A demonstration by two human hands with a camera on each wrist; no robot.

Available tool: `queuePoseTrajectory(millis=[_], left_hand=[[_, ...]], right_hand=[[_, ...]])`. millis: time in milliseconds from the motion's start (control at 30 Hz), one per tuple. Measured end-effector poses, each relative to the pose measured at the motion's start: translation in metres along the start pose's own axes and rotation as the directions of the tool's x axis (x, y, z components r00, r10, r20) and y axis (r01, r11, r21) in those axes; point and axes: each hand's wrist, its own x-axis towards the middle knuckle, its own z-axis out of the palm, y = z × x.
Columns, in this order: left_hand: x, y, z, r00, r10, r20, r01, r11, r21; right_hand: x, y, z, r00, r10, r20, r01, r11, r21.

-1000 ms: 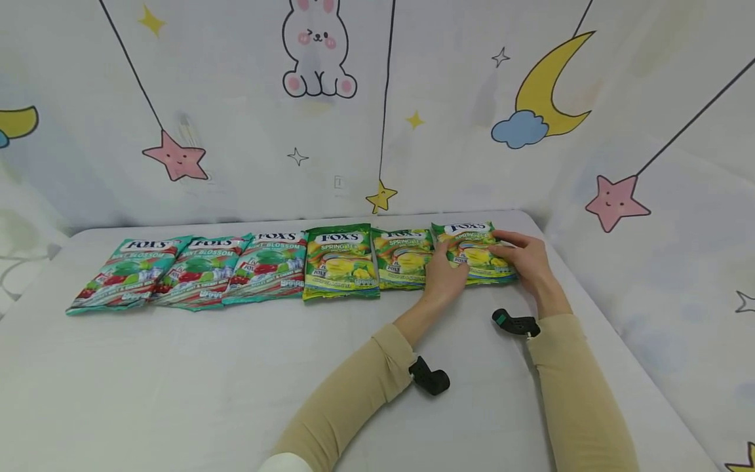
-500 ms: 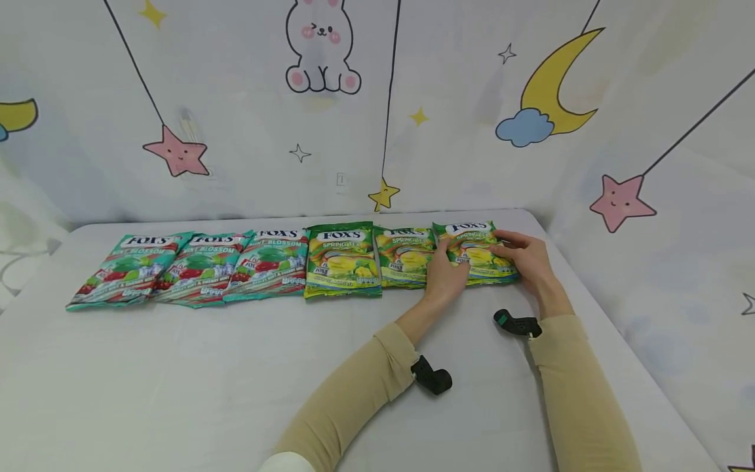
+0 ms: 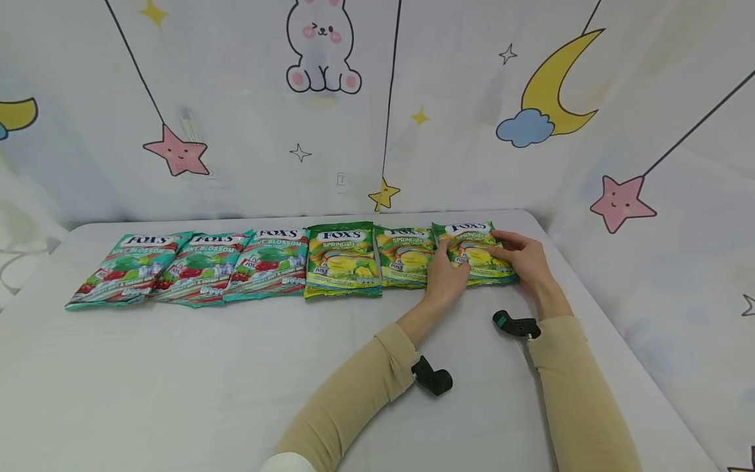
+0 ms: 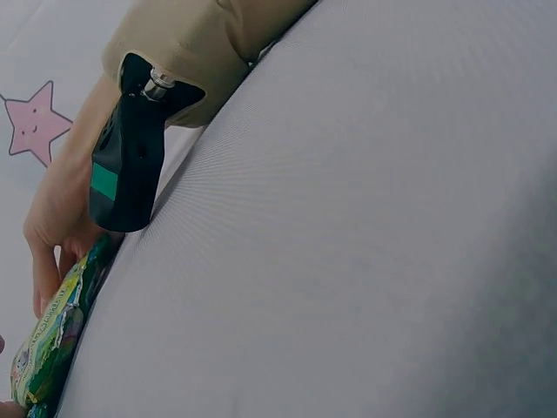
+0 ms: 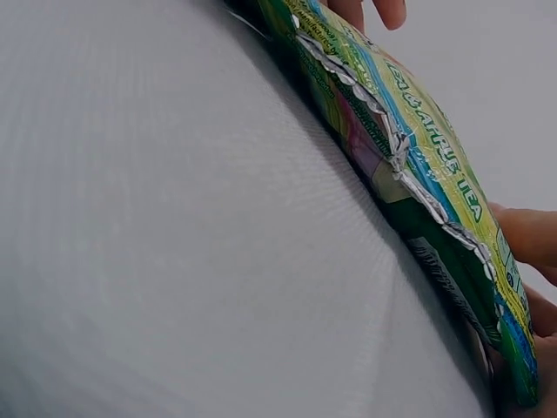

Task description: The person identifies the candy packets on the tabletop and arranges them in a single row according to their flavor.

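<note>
At the right end of a row in the head view, a green-and-yellow Spring Tea candy bag [image 3: 476, 252] lies face up between both hands. My left hand [image 3: 445, 276] holds its left side, thumb near the lower edge. On the other side my right hand [image 3: 529, 261] grips the right edge, with thumb and forefinger over the front. The right wrist view shows the bag's crimped lower seam close to the white cloth, with fingertips [image 5: 529, 235] at its right end. Just left of the left hand lies another Spring Tea candy bag [image 3: 406, 254], partly covered by it.
A third Spring Tea bag [image 3: 342, 262] and three teal Mint Blossom candy bags continue the row leftward, the outermost Mint Blossom bag [image 3: 128, 270] lying slanted. White cloth covers the table [image 3: 206, 380]. A printed curtain [image 3: 248, 144] hangs behind and at the right.
The head view has shifted slightly. Both hands stay on the rightmost candy bag, with hardly any movement of hands or bag.
</note>
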Motion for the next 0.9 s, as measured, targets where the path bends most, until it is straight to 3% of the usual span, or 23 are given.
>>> queuePoseTrajectory(millis=[900], left_hand=[[-0.0013, -0.0029, 0.0016, 1.000, 0.025, -0.019, -0.025, 1.000, -0.009]], right_hand=[[-0.0015, 0.0014, -0.0014, 1.000, 0.003, 0.023, -0.004, 1.000, 0.018]])
